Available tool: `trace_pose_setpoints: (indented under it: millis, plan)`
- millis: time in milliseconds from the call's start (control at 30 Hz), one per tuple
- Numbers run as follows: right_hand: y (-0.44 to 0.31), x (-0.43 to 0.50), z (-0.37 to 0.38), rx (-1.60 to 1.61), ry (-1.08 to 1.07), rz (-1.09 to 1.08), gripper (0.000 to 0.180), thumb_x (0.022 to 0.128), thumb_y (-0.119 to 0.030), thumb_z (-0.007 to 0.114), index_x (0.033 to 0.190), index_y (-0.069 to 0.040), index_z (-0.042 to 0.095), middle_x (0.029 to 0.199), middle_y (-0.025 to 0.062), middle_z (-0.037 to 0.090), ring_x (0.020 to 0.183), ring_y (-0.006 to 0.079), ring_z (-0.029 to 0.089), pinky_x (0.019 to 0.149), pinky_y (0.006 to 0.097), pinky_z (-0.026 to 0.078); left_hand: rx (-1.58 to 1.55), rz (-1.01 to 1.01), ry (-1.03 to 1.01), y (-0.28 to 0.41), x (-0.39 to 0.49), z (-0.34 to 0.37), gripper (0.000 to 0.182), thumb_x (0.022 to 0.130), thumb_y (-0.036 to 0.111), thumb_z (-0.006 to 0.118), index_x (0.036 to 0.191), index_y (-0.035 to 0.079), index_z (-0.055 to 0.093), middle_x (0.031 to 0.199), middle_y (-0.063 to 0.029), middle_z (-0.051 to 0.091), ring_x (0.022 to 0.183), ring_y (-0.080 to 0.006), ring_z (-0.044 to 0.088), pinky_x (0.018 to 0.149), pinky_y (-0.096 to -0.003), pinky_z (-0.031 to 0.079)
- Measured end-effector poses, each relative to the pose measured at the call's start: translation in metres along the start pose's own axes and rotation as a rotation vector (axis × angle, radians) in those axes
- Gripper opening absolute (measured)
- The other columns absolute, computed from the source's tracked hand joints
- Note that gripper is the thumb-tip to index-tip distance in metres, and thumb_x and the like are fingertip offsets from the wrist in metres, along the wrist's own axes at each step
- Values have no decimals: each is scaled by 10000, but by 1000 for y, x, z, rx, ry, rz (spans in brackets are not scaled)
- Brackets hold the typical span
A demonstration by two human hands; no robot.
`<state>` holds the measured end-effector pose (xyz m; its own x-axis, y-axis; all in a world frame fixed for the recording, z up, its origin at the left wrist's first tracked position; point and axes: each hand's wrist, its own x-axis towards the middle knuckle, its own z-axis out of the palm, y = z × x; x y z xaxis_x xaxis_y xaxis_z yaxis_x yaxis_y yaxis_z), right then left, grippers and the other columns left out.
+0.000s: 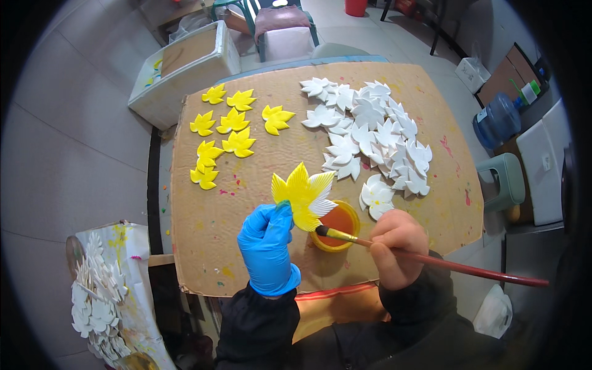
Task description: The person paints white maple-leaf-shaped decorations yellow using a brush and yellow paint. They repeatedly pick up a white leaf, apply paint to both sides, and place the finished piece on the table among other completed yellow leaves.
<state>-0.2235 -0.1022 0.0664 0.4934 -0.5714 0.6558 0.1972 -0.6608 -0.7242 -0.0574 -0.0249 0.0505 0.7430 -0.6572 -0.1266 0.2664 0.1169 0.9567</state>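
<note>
My left hand (268, 247), in a blue disposable glove, pinches a leaf-shaped piece (300, 196) by its left edge. Yellow paint covers most of that piece; its right lobes still show white. Bare, my right hand (400, 247) grips a paintbrush (444, 263) with a dark red handle. The dark bristle tip is at the lower edge of the leaf piece, apparently touching it. Beneath the brush stands a round yellow-rimmed tub (355, 224) of orange-looking liquid, partly hidden by the leaf and brush.
Several yellow leaf pieces (233, 121) lie on the cardboard-covered table (240, 194), left of a heap of white ones (370, 111). More white pieces (97, 305) fill a side table at lower left. A foam box (185, 69), green stool (504, 180) and water bottle (497, 120) stand around.
</note>
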Motion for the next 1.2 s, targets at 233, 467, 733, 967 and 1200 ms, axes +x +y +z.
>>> trace_pose_setpoints:
  millis: [233,467,733,967,1200]
  plan:
    - [6,-2,11,3,-6,-71,140,769,-8,659,860,-54,563,733,89,613,564,227,538,521,311,412,-4,-26,23,1,1,-1,102,880,140,652,836,48,647,655,20,549,544,-38,427,493,-184,312]
    - [3,-4,1,56,92,-67,131,795,-24,643,889,-55,558,735,85,616,577,217,542,524,318,411,-8,-58,35,3,4,-5,96,878,143,657,856,50,650,659,22,555,536,-25,414,474,-174,290]
    - [11,-3,1,-77,18,-106,158,786,-10,639,915,-43,554,759,114,616,610,244,559,573,338,445,-45,-89,-16,2,3,-4,143,881,145,657,775,61,611,665,31,535,546,-24,407,481,-181,298]
    - [8,-4,9,44,86,-91,157,787,3,626,918,-45,554,751,115,615,611,245,565,572,349,437,-50,-61,25,-2,6,-6,78,882,119,634,852,46,640,661,18,552,512,-29,415,456,-164,290]
    - [8,-4,6,8,89,-42,129,787,0,634,885,-44,562,753,104,617,582,238,544,558,317,427,-76,-29,88,-1,10,-10,67,876,117,641,862,52,642,654,17,555,511,-31,428,456,-162,299]
